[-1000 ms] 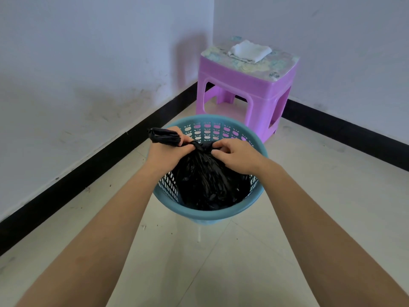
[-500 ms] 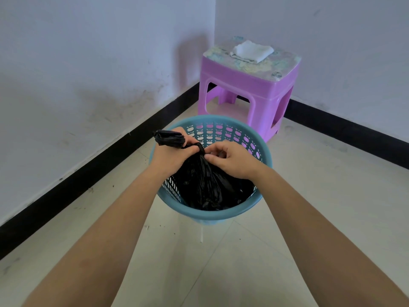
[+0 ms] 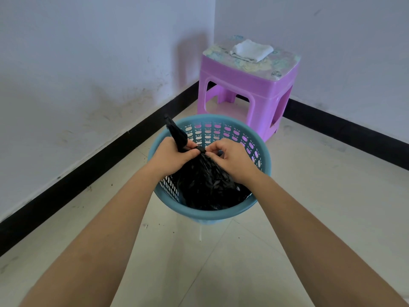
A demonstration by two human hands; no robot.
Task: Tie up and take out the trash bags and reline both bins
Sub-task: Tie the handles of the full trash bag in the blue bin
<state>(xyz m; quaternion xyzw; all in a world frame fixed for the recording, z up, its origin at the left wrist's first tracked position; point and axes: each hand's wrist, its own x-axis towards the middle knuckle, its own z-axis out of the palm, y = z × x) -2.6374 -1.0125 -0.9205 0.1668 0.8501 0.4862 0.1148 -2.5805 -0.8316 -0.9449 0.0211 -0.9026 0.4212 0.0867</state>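
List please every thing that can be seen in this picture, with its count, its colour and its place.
trash bag: one, black, inside the bin, neck gathered between both hands
bin: one, blue-green, perforated wall, on the floor near the room corner
stool: one, purple with a patterned top, in the corner behind the bin
folded cloth: one, white, on top of the stool
left hand: one, gripping the twisted bag tail
right hand: one, pinching the bag neck at the knot

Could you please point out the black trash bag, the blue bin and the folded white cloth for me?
black trash bag [image 3: 205,185], head view, crinkled body.
blue bin [image 3: 212,214], head view, near rim.
folded white cloth [image 3: 251,50], head view, top face.
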